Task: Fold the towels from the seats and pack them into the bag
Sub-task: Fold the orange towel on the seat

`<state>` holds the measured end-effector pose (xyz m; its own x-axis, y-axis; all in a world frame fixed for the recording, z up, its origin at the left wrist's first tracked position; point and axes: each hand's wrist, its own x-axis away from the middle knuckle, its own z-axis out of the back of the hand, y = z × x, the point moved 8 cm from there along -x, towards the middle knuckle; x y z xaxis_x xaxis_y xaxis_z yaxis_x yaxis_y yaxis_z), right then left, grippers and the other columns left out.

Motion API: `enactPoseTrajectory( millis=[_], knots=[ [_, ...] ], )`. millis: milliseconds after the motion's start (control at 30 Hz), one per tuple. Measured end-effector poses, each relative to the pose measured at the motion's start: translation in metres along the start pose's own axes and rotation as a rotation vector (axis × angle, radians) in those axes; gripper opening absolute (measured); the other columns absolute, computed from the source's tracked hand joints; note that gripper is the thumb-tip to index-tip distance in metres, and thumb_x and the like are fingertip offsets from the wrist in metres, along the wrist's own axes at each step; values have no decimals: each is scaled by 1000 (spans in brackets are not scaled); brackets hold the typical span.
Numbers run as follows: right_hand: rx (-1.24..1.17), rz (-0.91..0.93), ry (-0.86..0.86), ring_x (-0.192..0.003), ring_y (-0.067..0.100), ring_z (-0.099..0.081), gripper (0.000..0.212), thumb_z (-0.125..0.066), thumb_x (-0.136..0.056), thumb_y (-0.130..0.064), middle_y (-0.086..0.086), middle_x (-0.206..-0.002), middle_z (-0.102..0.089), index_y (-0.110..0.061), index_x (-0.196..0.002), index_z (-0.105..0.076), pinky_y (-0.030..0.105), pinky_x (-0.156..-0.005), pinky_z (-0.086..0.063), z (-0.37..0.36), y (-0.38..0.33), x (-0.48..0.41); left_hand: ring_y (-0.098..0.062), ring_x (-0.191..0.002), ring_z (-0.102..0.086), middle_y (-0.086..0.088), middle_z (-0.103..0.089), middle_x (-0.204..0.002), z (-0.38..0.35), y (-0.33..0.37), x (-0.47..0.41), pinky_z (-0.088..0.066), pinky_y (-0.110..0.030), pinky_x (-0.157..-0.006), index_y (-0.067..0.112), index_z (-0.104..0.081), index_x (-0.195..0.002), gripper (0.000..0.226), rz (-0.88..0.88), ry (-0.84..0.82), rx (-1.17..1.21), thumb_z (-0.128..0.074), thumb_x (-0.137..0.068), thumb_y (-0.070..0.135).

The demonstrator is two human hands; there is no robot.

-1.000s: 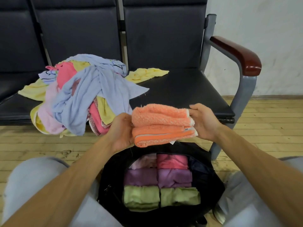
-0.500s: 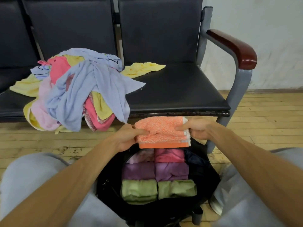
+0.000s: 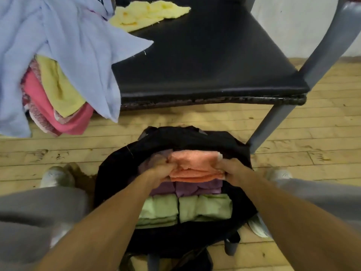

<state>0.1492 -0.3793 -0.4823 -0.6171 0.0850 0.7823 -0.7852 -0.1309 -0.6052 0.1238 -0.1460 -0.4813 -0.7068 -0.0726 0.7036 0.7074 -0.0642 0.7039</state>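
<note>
A folded orange towel (image 3: 195, 167) sits in the far end of the open black bag (image 3: 113, 173) on the floor. My left hand (image 3: 159, 173) grips its left end and my right hand (image 3: 234, 172) grips its right end. Below it in the bag lie folded purple towels (image 3: 197, 187) and two folded green towels (image 3: 203, 207). A heap of unfolded towels (image 3: 64, 55), light blue, yellow and pink, hangs over the front edge of the black seat (image 3: 205, 61) at the upper left. One yellow towel (image 3: 144, 14) lies spread at the back of the seat.
The bag stands between my feet in white shoes (image 3: 56, 177) on a wooden plank floor (image 3: 293, 133). The seat's grey metal leg (image 3: 273, 124) slants down close to the bag's right rear corner. A white wall is at the upper right.
Both hands have lowered the folded orange towel from above the seat edge down into the far end of the bag, covering the pink towels. My head has tilted downward.
</note>
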Motion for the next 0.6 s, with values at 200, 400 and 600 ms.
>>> enactPoseTrajectory(
  millis=[200, 400, 600],
  knots=[
    [-158, -15, 198, -55, 19, -47, 19, -63, -83, 8, 10, -69, -48, -4, -76, -50, 26, -41, -37, 17, 13, -58, -25, -104, -61, -10, -62, -114, -14, -6, -53, -54, -44, -89, 10, -54, -128, 37, -30, 43, -68, -57, -91, 6],
    [-239, 82, 318, -91, 32, -66, 37, -78, -75, -5, 14, -103, -68, -2, -109, -64, 50, -82, -58, 20, 13, -95, -31, -111, -60, -12, -63, -124, -13, 12, -99, -50, -41, -95, 6, -58, -129, 45, -131, 197, -328, -68, -87, 19],
    [97, 152, 385, -112, 35, -60, 35, -74, -85, -19, 15, -116, -67, -3, -115, -68, 42, -99, -47, 17, 12, -88, -34, -120, -54, -19, -56, -133, -12, 0, -103, -42, -35, -97, 0, -49, -137, 55, -210, 245, -427, -68, -89, 20]
  ],
)
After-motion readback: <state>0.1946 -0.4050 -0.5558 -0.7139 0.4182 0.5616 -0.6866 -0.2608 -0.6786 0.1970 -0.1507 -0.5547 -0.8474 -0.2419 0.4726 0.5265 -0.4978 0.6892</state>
